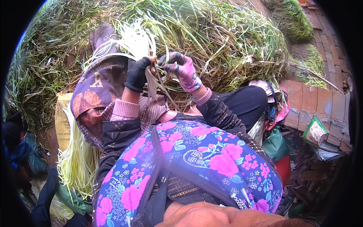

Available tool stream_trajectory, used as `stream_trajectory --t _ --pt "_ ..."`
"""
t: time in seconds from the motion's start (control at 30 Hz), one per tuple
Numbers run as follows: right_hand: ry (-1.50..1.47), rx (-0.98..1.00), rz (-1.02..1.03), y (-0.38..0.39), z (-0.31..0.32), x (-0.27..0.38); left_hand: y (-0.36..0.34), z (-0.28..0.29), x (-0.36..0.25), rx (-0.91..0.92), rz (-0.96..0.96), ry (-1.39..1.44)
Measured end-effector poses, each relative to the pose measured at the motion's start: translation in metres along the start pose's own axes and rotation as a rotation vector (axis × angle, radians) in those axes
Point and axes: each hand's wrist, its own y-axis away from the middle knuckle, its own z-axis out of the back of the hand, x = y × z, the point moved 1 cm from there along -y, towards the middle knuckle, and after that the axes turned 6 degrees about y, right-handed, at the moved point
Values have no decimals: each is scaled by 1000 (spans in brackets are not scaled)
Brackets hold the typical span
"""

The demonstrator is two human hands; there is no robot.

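My left hand (138, 72), in a black glove with bare fingertips, is closed round a bunch of long pale stalks (137, 39). The white and yellow-green strands fan out beyond the fist, and some hang below it. Close beside it, my right hand (183, 72) wears a pink and grey patterned glove. Its thumb and fingers pinch a thin green stalk (167, 53) at the edge of the bunch. A purple checked cloth (94, 85) covers my left knee under the left hand.
A big heap of green and dried grassy stalks (227, 41) lies in front. More pale stalks (77, 159) hang over a yellow carton (62, 121) at the left. To the right are brick paving (298, 98), a clear packet (315, 130) and a green bag (276, 143).
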Motion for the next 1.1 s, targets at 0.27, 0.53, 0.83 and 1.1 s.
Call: stream_trajectory --t 0.27,0.53,0.83,1.1 --pt "1249 766 -500 50 50 -59 0 3 -27 -61 -149 73" --pt "1131 104 -354 22 116 -52 0 13 -39 -105 -174 109" --pt "257 -71 -292 36 26 -21 -10 23 -36 -120 -227 30" --pt "716 150 -164 4 -13 -21 3 -13 -12 155 -54 -127"
